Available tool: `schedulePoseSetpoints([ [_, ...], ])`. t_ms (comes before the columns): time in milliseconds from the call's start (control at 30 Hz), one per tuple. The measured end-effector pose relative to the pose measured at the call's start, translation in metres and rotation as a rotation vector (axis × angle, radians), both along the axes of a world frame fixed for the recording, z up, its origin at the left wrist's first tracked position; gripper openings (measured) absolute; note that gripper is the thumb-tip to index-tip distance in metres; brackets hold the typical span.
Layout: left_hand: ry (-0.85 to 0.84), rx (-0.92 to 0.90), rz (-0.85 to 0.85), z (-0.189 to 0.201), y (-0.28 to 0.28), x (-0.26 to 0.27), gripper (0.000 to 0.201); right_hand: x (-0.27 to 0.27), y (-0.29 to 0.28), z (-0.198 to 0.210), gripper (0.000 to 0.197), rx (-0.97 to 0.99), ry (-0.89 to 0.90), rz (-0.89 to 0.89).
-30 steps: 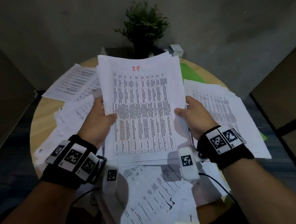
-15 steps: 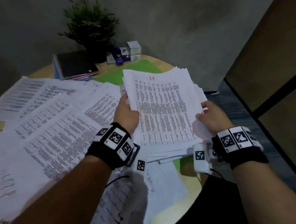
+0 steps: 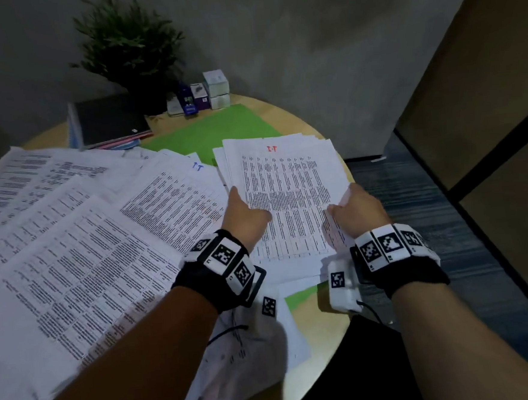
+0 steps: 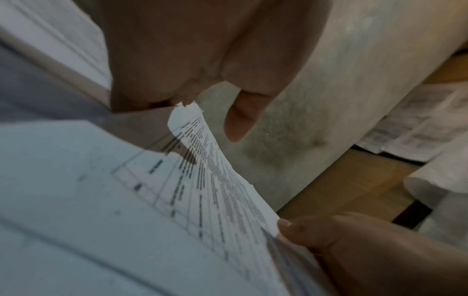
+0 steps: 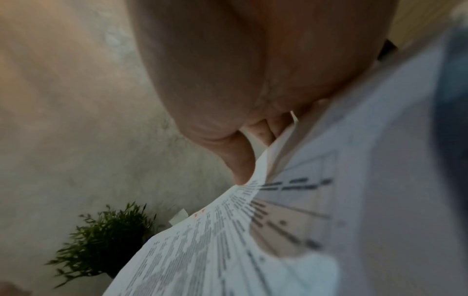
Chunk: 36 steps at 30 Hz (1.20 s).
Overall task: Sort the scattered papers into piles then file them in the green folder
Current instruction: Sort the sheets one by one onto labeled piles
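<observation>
- Nearest us, loose sheets (image 3: 260, 343) hang over the near edge of the round table (image 3: 315, 327).
- Our left hand (image 3: 244, 217) grips the left edge of the stack (image 3: 284, 198), thumb on top; our right hand (image 3: 358, 210) pinches its right edge.
- The stack, marked in red at its top, is over the right part of the table, above the green folder (image 3: 217, 131).
- To the left, scattered papers (image 3: 72, 244) cover the table.
- Farthest stand notebooks (image 3: 107, 121), small boxes (image 3: 214, 89) and a plant (image 3: 130, 50).
</observation>
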State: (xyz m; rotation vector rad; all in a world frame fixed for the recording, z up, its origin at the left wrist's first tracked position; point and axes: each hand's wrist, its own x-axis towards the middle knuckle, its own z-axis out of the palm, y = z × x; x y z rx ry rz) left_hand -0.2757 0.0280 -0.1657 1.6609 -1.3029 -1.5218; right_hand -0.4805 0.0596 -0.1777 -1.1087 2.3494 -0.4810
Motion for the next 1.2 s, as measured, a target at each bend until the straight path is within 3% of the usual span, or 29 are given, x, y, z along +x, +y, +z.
schedulePoseSetpoints([
  [300, 0.035, 0.060, 0.028, 0.004, -0.008, -0.006, 0.090, -0.009, -0.007, 0.000, 0.052, 0.071, -0.027, 0.034],
  [467, -0.042, 0.056, -0.059, 0.003, -0.010, -0.003, 0.096, -0.008, -0.007, 0.001, 0.044, 0.094, 0.009, 0.076],
  [600, 0.148, 0.080, -0.099, 0.009, -0.013, 0.009, 0.105, -0.011, -0.004, 0.011, 0.051, 0.096, 0.039, 0.068],
  [667, 0.222, 0.088, -0.053, 0.020, -0.011, 0.023, 0.096, -0.008, -0.006, 0.020, 0.063, 0.037, 0.085, 0.016],
  [733, 0.185, 0.012, -0.041, 0.035, -0.007, 0.047, 0.082, 0.004, -0.008, 0.032, 0.067, -0.087, 0.091, 0.011],
  [833, 0.109, -0.130, -0.004, 0.050, -0.004, 0.100, 0.066, 0.041, -0.010, 0.051, 0.060, -0.210, 0.043, 0.172],
  [1000, 0.106, -0.188, 0.149, 0.059, 0.013, 0.199, 0.047, 0.131, -0.008, 0.070, 0.049, -0.165, -0.090, 0.526],
  [1100, 0.082, -0.190, 0.241, 0.056, 0.024, 0.251, 0.048, 0.186, -0.005, 0.069, 0.051, -0.097, -0.142, 0.697],
  [1200, 0.031, -0.165, 0.310, 0.048, 0.034, 0.292, 0.045, 0.239, -0.004, 0.059, 0.056, 0.058, -0.051, 0.847],
])
